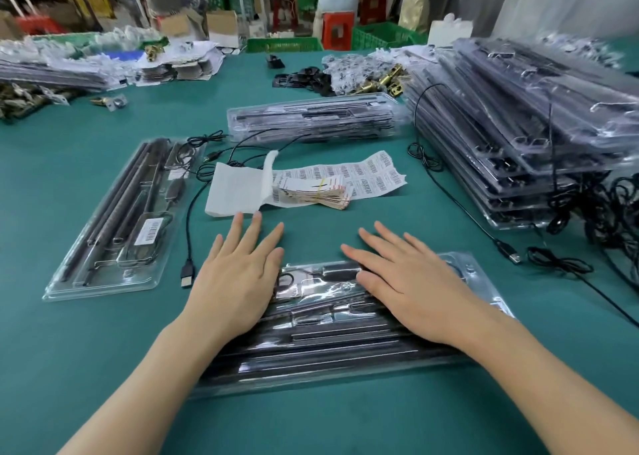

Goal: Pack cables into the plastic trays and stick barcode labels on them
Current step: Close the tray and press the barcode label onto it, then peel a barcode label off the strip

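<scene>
A clear plastic tray (332, 337) holding black rods and a coiled cable lies crosswise on the green table in front of me. My left hand (238, 275) presses flat on its left end with straight fingers. My right hand (408, 281) lies flat on its upper right part, fingers spread. Beyond my fingertips sit a strip of barcode labels (373, 176) and a banded bundle of labels (311, 193) beside white backing paper (235, 192). A second tray (114, 219) at the left bears a barcode label (149, 230). A loose black USB cable (188, 233) runs between the two trays.
A tall stack of filled trays (518, 133) fills the right side, with tangled black cables (601, 209) hanging off it. Another tray pile (311, 119) lies behind the labels. Brass parts (383, 81) and more packs sit at the table's far edge; green crates (287, 44) stand behind.
</scene>
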A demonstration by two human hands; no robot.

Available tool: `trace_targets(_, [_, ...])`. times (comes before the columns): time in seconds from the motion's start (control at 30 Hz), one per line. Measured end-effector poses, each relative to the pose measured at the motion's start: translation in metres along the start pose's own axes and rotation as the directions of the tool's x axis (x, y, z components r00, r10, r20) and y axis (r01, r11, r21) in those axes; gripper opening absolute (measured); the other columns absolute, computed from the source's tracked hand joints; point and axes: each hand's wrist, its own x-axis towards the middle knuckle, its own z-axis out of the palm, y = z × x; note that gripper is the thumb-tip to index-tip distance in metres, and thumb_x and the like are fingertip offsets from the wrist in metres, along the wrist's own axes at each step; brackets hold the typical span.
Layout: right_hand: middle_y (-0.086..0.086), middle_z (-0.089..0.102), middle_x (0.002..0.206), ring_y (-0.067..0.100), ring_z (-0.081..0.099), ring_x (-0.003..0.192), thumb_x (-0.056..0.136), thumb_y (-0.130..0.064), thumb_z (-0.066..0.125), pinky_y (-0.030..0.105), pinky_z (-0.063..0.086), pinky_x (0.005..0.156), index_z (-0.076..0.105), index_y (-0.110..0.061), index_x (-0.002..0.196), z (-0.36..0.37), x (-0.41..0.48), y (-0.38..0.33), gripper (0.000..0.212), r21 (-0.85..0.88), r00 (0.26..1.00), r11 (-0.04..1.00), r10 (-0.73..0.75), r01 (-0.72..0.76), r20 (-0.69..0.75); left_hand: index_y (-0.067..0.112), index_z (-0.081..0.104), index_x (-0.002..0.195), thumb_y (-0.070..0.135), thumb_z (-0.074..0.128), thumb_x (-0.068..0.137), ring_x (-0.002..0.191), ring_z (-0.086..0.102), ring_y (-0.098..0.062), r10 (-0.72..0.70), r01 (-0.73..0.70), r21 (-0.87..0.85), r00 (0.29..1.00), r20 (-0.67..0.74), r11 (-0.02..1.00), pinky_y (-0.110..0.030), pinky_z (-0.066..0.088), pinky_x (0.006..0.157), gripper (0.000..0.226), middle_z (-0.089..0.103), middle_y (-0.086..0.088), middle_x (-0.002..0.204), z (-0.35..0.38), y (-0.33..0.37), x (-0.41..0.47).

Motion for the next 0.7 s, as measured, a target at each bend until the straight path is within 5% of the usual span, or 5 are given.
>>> trace_targets(0.2, [-0.020,0.000,0.169,-0.001,-0.017,0.153,0.104,-0.059,0.009,0.030,-0.009,0.124,0.015,-0.051,0.158,0.005,0.002,0.002,0.055,0.000,1.000,1.000,-0.002,0.002,-0.009,0.053,0.000,0.158,0.083,-0.006,0.084,0.156,-0.022,-0.018,-0.015,0.012,0.100,1.000,0.027,0.995,-0.045,-0.003,0.128,0.080,-0.014,0.007,0.170,0.002,0.004,0.000])
trace_targets(0.37, [-0.020,0.002,0.169,0.001,-0.014,0.154,0.105,-0.058,0.011,0.035,-0.005,0.127,0.016,-0.051,0.157,0.007,0.003,0.001,0.053,0.002,1.000,1.000,0.016,-0.016,-0.022,0.048,-0.013,0.158,0.072,-0.009,0.092,0.150,-0.036,-0.020,0.045,-0.048,0.225,0.999,0.020,0.973,-0.051,-0.012,0.125,0.070,-0.025,0.004,0.167,-0.004,0.011,0.004])
trace_targets(0.47, [-0.020,0.002,0.169,0.001,-0.012,0.154,0.105,-0.058,0.012,0.036,-0.003,0.127,0.017,-0.052,0.157,0.008,0.002,0.001,0.052,0.003,0.999,1.000,0.016,-0.016,-0.032,0.048,-0.010,0.159,0.061,-0.006,0.095,0.152,-0.029,-0.014,0.168,-0.176,0.125,0.983,0.069,0.976,-0.047,-0.009,0.127,0.065,-0.018,0.011,0.169,-0.002,0.030,0.009])
trace_targets(0.7, [-0.020,0.003,0.169,0.001,-0.013,0.154,0.105,-0.060,0.012,0.032,-0.004,0.125,0.016,-0.050,0.158,0.009,0.002,0.003,0.054,-0.002,0.999,1.000,0.002,-0.002,-0.049,0.059,-0.005,0.155,0.062,-0.007,0.098,0.155,-0.022,-0.012,0.202,-0.208,0.118,0.977,0.061,0.971,-0.045,-0.002,0.128,0.057,-0.013,0.014,0.170,0.007,0.035,0.006])
